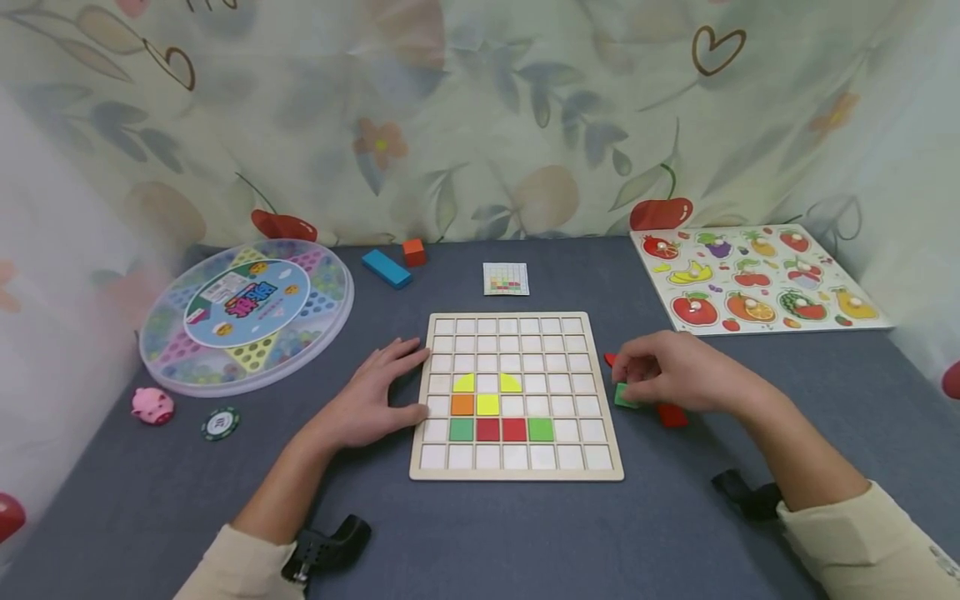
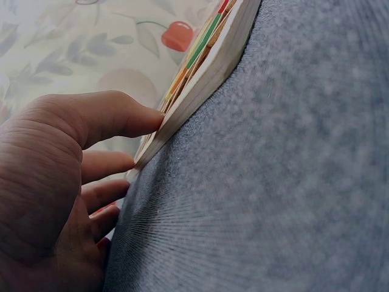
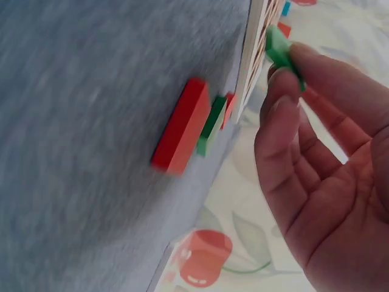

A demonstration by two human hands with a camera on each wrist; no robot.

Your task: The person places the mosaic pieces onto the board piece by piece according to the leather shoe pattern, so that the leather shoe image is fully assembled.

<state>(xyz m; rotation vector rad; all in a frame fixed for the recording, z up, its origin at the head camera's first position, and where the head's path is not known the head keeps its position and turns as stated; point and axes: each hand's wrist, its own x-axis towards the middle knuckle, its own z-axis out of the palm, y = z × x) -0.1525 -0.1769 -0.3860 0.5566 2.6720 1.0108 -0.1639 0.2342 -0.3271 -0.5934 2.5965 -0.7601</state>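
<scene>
A wooden grid board (image 1: 517,472) lies flat in the middle. Its lower rows hold coloured tiles: two green, two red, an orange, a yellow square (image 1: 487,405) and two rounded yellow pieces (image 1: 511,383). My left hand (image 1: 377,392) rests along the board's left edge, thumb and fingertips touching the rim, fingers fairly straight. To the right of the board, my right hand (image 1: 678,371) pinches a small green tile (image 3: 281,52) between thumb and finger, raised over the cloth. Below it in the right wrist view lie a red tile (image 3: 182,128), a green tile (image 3: 211,125) and another red piece.
Behind the board lies a small pattern card (image 1: 506,279). A blue block (image 1: 387,268) and an orange cube (image 1: 414,252) sit at the back. To the left are a round game box (image 1: 341,333), a pink pig (image 1: 153,406) and a chip (image 1: 221,423); a fruit puzzle board (image 1: 727,325) lies back right.
</scene>
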